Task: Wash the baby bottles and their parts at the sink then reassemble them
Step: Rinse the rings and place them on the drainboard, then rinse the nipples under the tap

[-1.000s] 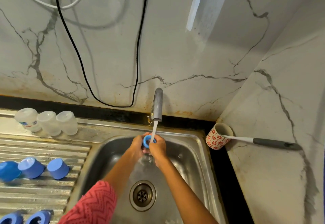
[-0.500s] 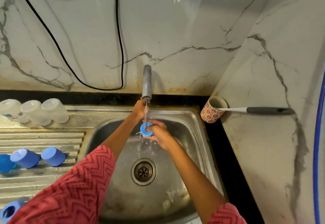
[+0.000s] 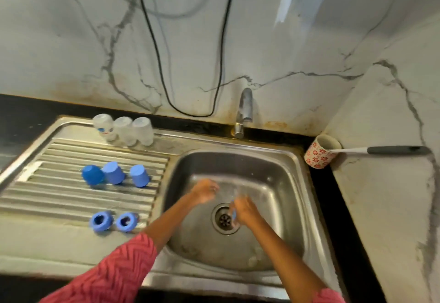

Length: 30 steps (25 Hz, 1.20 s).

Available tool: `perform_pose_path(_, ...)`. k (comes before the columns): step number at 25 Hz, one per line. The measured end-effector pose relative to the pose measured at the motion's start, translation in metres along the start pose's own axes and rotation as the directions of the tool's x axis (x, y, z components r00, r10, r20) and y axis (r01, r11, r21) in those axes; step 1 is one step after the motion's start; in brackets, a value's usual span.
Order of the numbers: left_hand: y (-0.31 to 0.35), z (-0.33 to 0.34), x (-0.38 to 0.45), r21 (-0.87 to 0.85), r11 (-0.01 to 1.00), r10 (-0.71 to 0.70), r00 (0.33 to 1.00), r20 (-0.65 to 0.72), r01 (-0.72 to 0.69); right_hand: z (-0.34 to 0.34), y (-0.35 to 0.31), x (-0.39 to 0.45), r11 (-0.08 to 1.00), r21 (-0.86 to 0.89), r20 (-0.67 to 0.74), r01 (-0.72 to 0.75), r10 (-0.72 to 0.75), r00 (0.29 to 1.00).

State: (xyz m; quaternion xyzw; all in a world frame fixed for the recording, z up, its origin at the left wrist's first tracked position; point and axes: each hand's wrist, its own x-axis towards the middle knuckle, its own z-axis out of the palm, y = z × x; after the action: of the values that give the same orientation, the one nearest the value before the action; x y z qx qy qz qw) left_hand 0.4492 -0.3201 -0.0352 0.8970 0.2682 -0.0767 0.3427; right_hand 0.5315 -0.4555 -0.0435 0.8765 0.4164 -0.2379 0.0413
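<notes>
Moved: both hands dropped from tap (image 3: 244, 112) into sink (image 3: 295, 183), water off | head: right hand (image 3: 245, 210) curled round blue ring (image 3: 234, 214) over drain; left hand (image 3: 204, 191) relaxed, empty | advice: shake ring dry, set beside two rings (image 3: 113, 220) on drainer.

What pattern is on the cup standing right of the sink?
Red flowers on white, on the cup holding a brush; the head view shows it.
</notes>
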Motion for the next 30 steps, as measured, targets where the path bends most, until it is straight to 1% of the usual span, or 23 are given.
perform_pose_path(1,-0.011,0.003,-0.017,-0.044,0.999,0.000,1.000,0.024,0.001,0.016,-0.002,-0.007,0.995,-0.102,0.112,-0.008,0.019,0.993)
perform_pose_path(2,-0.022,0.000,-0.033,-0.082,0.997,0.002,1.000,0.014,-0.001,0.025,-0.011,-0.011,0.993,-0.115,0.132,0.001,0.014,0.991)
perform_pose_path(3,-0.032,-0.007,-0.049,-0.123,0.992,-0.004,1.000,-0.022,0.001,0.025,-0.022,-0.014,0.997,-0.074,0.085,0.029,-0.023,0.996)
perform_pose_path(4,-0.042,-0.015,-0.062,-0.191,0.982,-0.010,0.996,-0.086,-0.006,0.018,-0.036,-0.014,0.998,-0.006,0.025,0.066,-0.065,0.998)
perform_pose_path(6,-0.060,-0.035,-0.088,-0.338,0.941,-0.057,0.967,-0.249,-0.031,-0.004,-0.073,-0.012,0.963,0.190,-0.123,0.192,-0.171,0.978)
perform_pose_path(8,-0.081,-0.060,-0.120,-0.409,0.911,-0.148,0.893,-0.425,-0.044,-0.029,-0.122,-0.013,0.855,0.361,-0.267,0.373,-0.289,0.919)
perform_pose_path(10,-0.113,-0.083,-0.152,-0.394,0.919,-0.223,0.808,-0.545,-0.012,-0.040,-0.177,-0.013,0.730,0.418,-0.341,0.541,-0.425,0.838)
perform_pose_path(12,-0.156,-0.104,-0.183,-0.406,0.911,-0.330,0.726,-0.604,0.077,-0.041,-0.232,-0.014,0.646,0.408,-0.335,0.645,-0.551,0.764)
perform_pose_path(14,-0.199,-0.119,-0.207,-0.437,0.887,-0.418,0.662,-0.622,0.149,-0.033,-0.278,-0.016,0.608,0.356,-0.284,0.710,-0.653,0.702)
perform_pose_path(16,-0.227,-0.127,-0.224,-0.432,0.883,-0.442,0.633,-0.635,0.184,-0.018,-0.314,-0.013,0.610,0.294,-0.221,0.736,-0.706,0.673)
perform_pose_path(17,-0.235,-0.128,-0.229,-0.432,0.882,-0.446,0.624,-0.641,0.187,-0.011,-0.327,-0.010,0.616,0.254,-0.211,0.746,-0.718,0.664)
perform_pose_path(20,-0.254,-0.130,-0.238,-0.443,0.875,-0.461,0.618,-0.637,0.196,0.010,-0.354,-0.001,0.661,0.141,-0.178,0.737,-0.716,0.676)
perform_pose_path(24,-0.266,-0.127,-0.234,-0.442,0.878,-0.449,0.637,-0.627,0.184,0.024,-0.354,0.006,0.728,0.116,-0.100,0.676,-0.669,0.737)
perform_pose_path(26,-0.262,-0.126,-0.225,-0.431,0.885,-0.437,0.635,-0.637,0.176,0.022,-0.347,0.005,0.728,0.161,-0.111,0.666,-0.657,0.745)
perform_pose_path(28,-0.248,-0.126,-0.205,-0.415,0.900,-0.398,0.643,-0.654,0.135,0.013,-0.333,0.002,0.704,0.269,-0.182,0.657,-0.633,0.752)
perform_pose_path(30,-0.221,-0.124,-0.178,-0.393,0.914,-0.351,0.687,-0.636,0.103,0.000,-0.312,-0.001,0.693,0.378,-0.273,0.614,-0.550,0.789)
